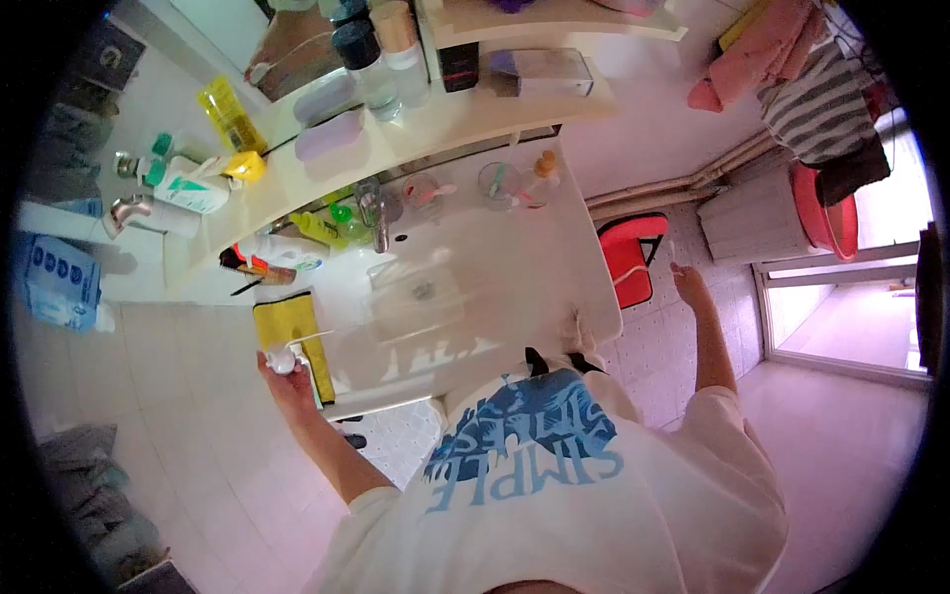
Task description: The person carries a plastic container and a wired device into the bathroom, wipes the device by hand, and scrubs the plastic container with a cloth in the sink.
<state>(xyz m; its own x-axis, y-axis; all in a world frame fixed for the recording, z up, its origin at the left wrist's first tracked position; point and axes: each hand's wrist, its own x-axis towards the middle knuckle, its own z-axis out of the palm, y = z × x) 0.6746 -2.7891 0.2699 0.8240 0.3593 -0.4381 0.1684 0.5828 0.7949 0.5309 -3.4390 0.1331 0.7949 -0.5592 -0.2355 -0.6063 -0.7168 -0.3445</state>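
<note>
My left hand [287, 381] is closed around a small rounded white object [282, 358] at the left end of the washbasin counter. A thin white stem or cord runs from this object toward the basin; its kind does not show clearly. Beneath and beside it lies a yellow cloth [269, 325] with dark edges. My right hand [685, 285] is held out past the counter's right end, near a red folding stool [625, 247]. Its fingers are curled together, and I cannot tell what they hold.
The white washbasin [495, 287] has a metal faucet [372, 210]. Two clear cups, one of them a glass [498, 183], and a pump bottle [542, 176] stand behind it. Bottles line the shelf [416, 139] above. A bin with a red rim [841, 213] stands far right.
</note>
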